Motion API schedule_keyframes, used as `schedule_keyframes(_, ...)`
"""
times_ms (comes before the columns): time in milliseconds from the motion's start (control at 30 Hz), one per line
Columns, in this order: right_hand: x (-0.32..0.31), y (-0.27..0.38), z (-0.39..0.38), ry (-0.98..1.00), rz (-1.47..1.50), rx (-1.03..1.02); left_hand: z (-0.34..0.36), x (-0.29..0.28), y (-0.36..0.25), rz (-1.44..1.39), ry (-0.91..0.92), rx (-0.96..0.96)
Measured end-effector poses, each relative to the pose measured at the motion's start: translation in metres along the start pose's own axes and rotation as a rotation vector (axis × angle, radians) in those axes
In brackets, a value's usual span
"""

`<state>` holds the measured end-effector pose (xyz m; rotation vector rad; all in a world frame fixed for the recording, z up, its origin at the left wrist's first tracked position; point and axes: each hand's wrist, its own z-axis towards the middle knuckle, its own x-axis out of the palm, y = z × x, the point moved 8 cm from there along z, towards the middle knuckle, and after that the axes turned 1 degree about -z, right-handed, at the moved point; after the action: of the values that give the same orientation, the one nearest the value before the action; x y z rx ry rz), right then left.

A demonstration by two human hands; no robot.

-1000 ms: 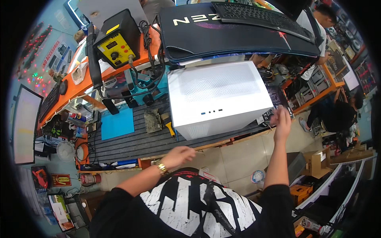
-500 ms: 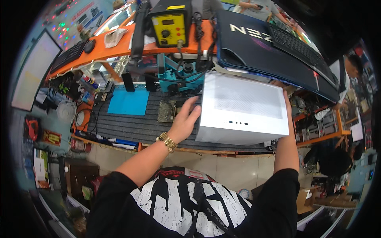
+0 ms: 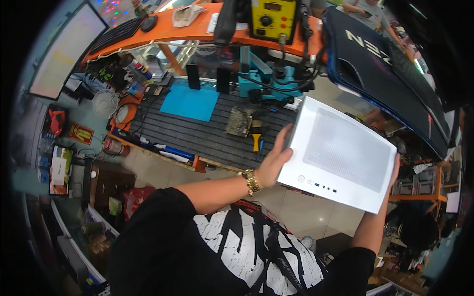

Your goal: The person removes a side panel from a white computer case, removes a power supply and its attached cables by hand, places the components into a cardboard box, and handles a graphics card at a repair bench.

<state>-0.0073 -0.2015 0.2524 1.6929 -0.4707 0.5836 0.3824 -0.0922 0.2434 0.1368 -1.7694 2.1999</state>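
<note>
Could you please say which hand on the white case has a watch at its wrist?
The left hand, holding the white case at its left: a gold watch circles its wrist; none shows by the right hand.

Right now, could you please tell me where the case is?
The case is right of centre in the head view, between the left hand and the right hand, with the brush to its left.
</note>
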Motion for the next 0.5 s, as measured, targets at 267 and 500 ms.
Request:
schedule_keyframes(267,0.012,0.000,-0.044,-0.099,-0.069,-0.045,-0.034,-0.014,-0.029,-0.082,0.096,-0.062)
schedule_keyframes(500,0.094,-0.035,-0.093,-0.137,-0.063,0.034,-0.084,-0.055,-0.074,-0.153,0.062,-0.177)
